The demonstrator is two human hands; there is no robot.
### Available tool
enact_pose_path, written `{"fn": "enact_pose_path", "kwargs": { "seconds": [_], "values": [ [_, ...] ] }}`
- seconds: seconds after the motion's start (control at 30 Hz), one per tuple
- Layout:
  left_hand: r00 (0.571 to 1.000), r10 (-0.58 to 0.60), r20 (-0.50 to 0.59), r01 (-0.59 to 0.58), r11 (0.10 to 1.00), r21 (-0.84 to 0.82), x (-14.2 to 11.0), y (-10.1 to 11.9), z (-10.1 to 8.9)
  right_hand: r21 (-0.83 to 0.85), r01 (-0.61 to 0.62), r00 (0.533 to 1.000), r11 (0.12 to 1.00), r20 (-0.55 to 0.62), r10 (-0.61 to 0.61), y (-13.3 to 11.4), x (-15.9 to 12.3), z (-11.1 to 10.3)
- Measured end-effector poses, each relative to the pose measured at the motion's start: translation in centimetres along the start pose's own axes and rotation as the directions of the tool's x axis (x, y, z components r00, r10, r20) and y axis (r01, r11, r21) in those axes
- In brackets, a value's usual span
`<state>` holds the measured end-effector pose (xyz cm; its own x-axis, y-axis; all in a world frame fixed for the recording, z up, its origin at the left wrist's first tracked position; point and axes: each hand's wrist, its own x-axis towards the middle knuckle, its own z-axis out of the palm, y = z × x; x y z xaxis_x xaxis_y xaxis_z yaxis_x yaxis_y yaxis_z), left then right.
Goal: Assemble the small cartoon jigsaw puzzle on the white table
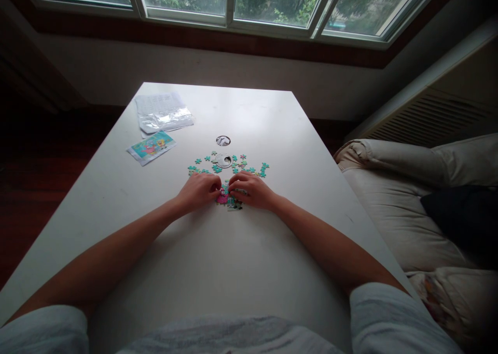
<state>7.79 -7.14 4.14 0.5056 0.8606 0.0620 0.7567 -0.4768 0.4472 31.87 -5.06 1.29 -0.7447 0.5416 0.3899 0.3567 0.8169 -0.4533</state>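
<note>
A partly joined jigsaw puzzle (pixel 222 198), with pink, teal and dark printed parts, lies on the white table between my hands. My left hand (pixel 198 193) is closed at its left edge, the thumb and bent index finger touching it. From the other side my right hand (pixel 252 189) reaches over its upper right part, with fingers curled and tips down on it. Whether a single loose piece sits under either hand's fingertips is hidden. Loose teal puzzle pieces (pixel 252 170) are scattered just beyond both hands, some partly behind my left hand.
A round cover (pixel 222 160) with an opening lies among the pieces, below a round hole (pixel 223 141) in the table (pixel 218 271). At the far left are a printed picture card (pixel 151 146) and a clear plastic bag with paper (pixel 163 113). A pale sofa (pixel 389 198) stands right.
</note>
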Motion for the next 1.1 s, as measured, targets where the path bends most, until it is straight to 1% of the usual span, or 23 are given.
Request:
{"fn": "enact_pose_path", "kwargs": {
  "seconds": [0.13,0.27,0.4,0.57,0.63,0.73,0.8,0.83,0.9,0.97,1.03,1.1],
  "values": [
    [1.0,0.028,0.008,-0.029,0.997,0.077,-0.1,0.4,0.0,0.002,0.0,1.0,1.0,0.0,0.0,0.0,0.0,0.0],
    [0.993,0.109,0.039,-0.113,0.984,0.139,-0.1,0.3,-0.2,-0.002,-0.008,1.0,1.0,-0.003,0.008,0.0,0.1,0.1],
    [0.982,0.166,0.084,-0.173,0.982,0.081,0.1,-0.4,-0.4,0.001,-0.004,1.0,1.0,-0.001,0.004,-0.1,0.3,0.0],
    [0.985,0.152,0.082,-0.155,0.987,0.03,0.2,-0.7,-0.7,0.054,-0.008,1.0,0.999,-0.003,0.008,-0.5,0.5,-0.2],
    [0.982,0.161,0.102,-0.162,0.987,0.003,0.2,-0.7,-0.8,0.085,0.0,1.0,0.996,-0.003,0.0,-0.8,0.6,-0.2],
    [0.964,0.225,0.14,-0.221,0.974,-0.039,0.2,-0.8,-1.1,0.115,0.025,1.0,0.993,0.0,-0.025,-0.9,0.6,-0.1],
    [0.953,0.266,0.146,-0.26,0.964,-0.056,0.2,-1.1,-1.1,0.094,0.019,1.0,0.995,-0.026,-0.016,-0.7,0.6,-0.1],
    [0.951,0.276,0.139,-0.27,0.961,-0.061,0.3,-1.4,-1.1,0.064,-0.002,0.998,0.998,-0.058,0.006,-0.4,0.7,-0.1],
    [0.961,0.264,0.08,-0.261,0.964,-0.047,0.5,-2.0,-1.0,-0.026,-0.083,0.986,0.996,-0.149,0.078,0.5,0.7,-0.3],
    [0.977,0.211,-0.041,-0.21,0.978,0.014,0.8,-2.7,-1.0,-0.124,-0.197,0.961,0.973,-0.222,0.166,1.5,0.8,-0.4],
    [0.976,0.147,-0.163,-0.135,0.987,0.082,1.2,-3.5,-0.9,-0.211,-0.288,0.944,0.934,-0.229,0.239,2.6,1.0,-0.5],
    [0.967,0.101,-0.233,-0.075,0.99,0.12,1.6,-4.3,-0.7,-0.269,-0.341,0.936,0.901,-0.191,0.297,3.5,1.1,-0.3]
  ]
}}
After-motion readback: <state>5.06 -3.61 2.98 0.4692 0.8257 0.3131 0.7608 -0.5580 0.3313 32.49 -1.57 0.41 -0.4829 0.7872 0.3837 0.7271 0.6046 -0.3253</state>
